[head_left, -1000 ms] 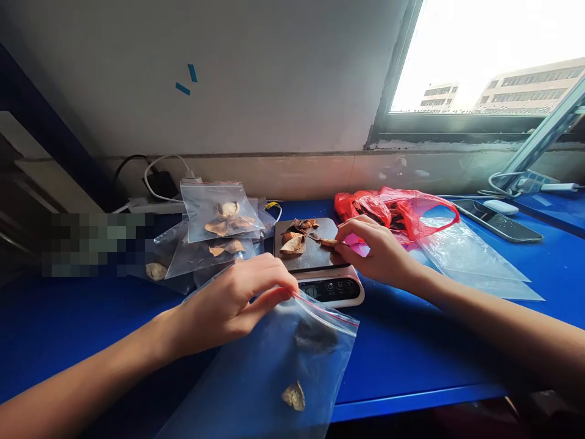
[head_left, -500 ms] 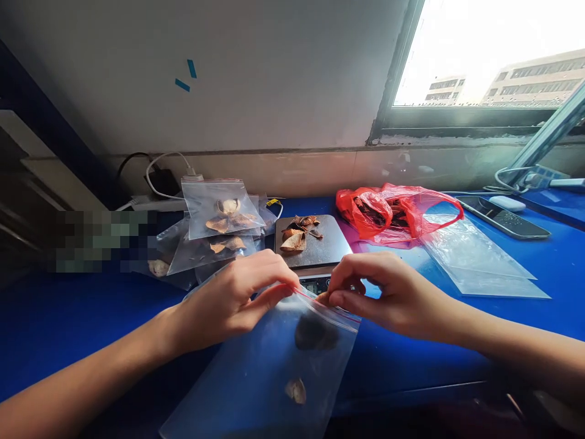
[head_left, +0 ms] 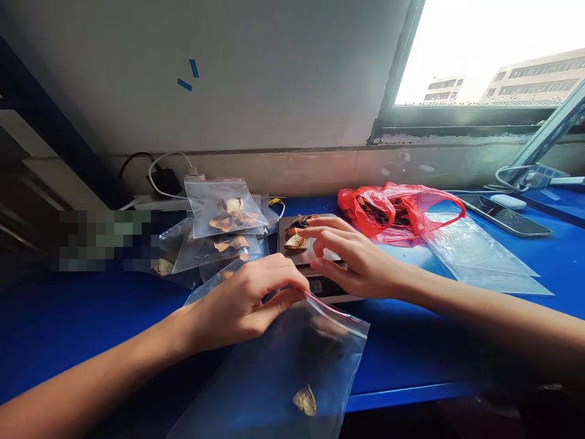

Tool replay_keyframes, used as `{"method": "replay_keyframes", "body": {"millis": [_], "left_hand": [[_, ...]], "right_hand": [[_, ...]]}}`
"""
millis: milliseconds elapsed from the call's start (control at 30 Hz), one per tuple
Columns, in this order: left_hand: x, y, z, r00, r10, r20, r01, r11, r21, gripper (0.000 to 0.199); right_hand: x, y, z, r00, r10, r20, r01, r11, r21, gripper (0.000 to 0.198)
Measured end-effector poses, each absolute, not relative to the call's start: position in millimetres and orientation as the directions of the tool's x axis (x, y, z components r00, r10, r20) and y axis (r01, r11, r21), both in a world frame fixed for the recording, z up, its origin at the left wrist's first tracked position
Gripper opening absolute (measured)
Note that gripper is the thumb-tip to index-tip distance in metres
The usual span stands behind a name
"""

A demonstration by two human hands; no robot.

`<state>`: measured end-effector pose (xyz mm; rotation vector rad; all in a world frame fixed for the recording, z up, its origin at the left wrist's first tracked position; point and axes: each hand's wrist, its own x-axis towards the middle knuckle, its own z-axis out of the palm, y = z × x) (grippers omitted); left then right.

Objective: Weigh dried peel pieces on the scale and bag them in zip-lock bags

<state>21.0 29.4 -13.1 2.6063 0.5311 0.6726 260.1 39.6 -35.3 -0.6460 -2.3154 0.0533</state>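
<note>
My left hand point(head_left: 249, 302) pinches the top edge of a clear zip-lock bag point(head_left: 260, 384), which hangs down with its red-lined mouth towards the right. Inside the bag lie a pale curled piece of dried peel point(head_left: 305, 401) and a darker, blurred piece higher up. Stretched over a kitchen scale point(head_left: 304, 261), my right hand point(head_left: 356, 256) has its fingers apart. Its fingertips are at several brown dried peel pieces point(head_left: 297, 242) on the metal plate; whether they touch is hard to tell. The hand partly hides the plate and the display.
Filled zip-lock bags point(head_left: 218, 235) overlap left of the scale. A red plastic bag point(head_left: 379, 213) holding dark dried pieces sits at the right rear, beside flat clear bags point(head_left: 493, 262) and a phone point(head_left: 507, 216). Cables and a black plug point(head_left: 165, 183) are along the wall.
My right hand has left the bag's mouth and moved up and forward over the scale, its fingers spreading. The peel piece it held is now out of its fingers. My left hand keeps the bag.
</note>
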Motion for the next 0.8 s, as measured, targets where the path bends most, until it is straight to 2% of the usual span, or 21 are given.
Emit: {"method": "replay_keyframes", "body": {"millis": [167, 333, 400, 533, 700, 800], "left_hand": [[22, 30, -14, 0.816, 0.441, 0.374, 0.249, -0.852, 0.461, 0.016], [20, 32, -14, 0.822, 0.436, 0.367, 0.254, -0.857, 0.449, 0.016], [18, 32, -13, 0.824, 0.428, 0.371, 0.252, -0.864, 0.436, 0.016], [16, 32, -10, 0.825, 0.414, 0.385, 0.253, -0.879, 0.404, 0.017], [17, 30, -9, 0.823, 0.401, 0.401, 0.238, -0.886, 0.398, 0.015], [17, 30, -11, 0.819, 0.385, 0.425, 0.211, -0.891, 0.401, 0.013]], "right_hand": [[259, 45, -32, -0.660, 0.461, 0.594, 0.472, 0.869, -0.149, 0.012], [265, 44, -33, -0.655, 0.478, 0.586, 0.490, 0.858, -0.152, 0.007], [267, 41, -34, -0.631, 0.501, 0.592, 0.492, 0.849, -0.194, 0.011], [269, 26, -29, -0.462, 0.597, 0.656, 0.480, 0.790, -0.381, 0.011], [269, -1, -23, -0.380, 0.591, 0.711, 0.465, 0.787, -0.405, 0.014], [267, -12, -33, -0.350, 0.597, 0.721, 0.346, 0.798, -0.493, 0.019]]}}
